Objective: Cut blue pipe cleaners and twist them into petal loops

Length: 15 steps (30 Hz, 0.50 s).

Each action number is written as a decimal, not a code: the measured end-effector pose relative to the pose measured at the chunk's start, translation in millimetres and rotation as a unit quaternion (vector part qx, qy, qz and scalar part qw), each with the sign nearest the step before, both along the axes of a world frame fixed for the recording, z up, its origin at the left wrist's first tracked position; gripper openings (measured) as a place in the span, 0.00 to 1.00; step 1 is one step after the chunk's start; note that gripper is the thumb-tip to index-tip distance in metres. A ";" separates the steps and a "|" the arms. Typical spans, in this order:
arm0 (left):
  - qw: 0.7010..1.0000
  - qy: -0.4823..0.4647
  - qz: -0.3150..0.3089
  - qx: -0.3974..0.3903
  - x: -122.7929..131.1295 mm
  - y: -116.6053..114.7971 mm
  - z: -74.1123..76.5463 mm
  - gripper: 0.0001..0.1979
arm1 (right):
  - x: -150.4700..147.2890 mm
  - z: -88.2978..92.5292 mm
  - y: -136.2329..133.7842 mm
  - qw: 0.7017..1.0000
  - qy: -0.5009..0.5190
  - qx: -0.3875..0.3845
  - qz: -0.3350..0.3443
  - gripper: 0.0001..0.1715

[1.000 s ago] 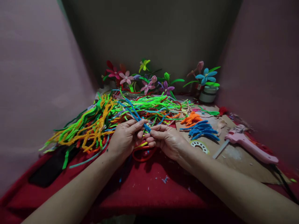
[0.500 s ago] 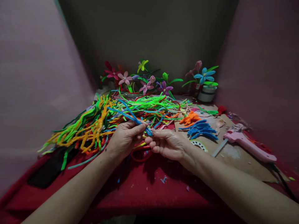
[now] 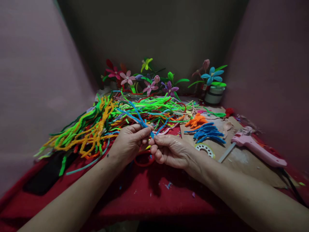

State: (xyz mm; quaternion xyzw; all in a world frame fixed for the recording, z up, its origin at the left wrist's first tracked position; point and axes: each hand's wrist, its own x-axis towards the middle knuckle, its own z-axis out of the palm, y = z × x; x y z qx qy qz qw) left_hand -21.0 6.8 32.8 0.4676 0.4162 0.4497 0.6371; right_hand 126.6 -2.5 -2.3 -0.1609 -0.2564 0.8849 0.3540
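The left hand (image 3: pixel 131 137) pinches the blue fuzzy stems (image 3: pixel 142 121) between thumb and fingers, their loose ends fanning toward eleven o'clock. The right hand (image 3: pixel 171 148), just beside it, grips their near end with thumb and fingertips closed. A red loop handle (image 3: pixel 144 165) lies below the hands at six o'clock on the red surface (image 3: pixel 145 196). A tangle of mostly green stems (image 3: pixel 156 104) spreads at twelve, orange-yellow strands (image 3: pixel 103 120) at ten. At three, short blue pieces (image 3: pixel 209 132) and a pink-handled tool (image 3: pixel 259 150) rest on cardboard (image 3: pixel 251 170). Fuzzy flowers (image 3: pixel 150 87) stand farther off, toward twelve.
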 end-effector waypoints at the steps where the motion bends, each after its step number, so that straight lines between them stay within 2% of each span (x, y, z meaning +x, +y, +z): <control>1: 1.000 0.005 0.002 -0.003 0.3 -0.5 0.4 0.07 | -0.3 0.7 -0.4 1.000 -0.006 -0.001 -0.004 0.15; 11: 0.998 -0.041 -0.033 -0.026 -3.8 0.8 0.9 0.06 | -1.8 -1.4 -2.4 0.999 0.024 -0.036 -0.004 0.13; 15: 0.997 -0.050 -0.043 -0.030 -1.5 -1.5 1.1 0.07 | -3.9 -3.1 -3.6 0.999 0.001 -0.045 -0.022 0.10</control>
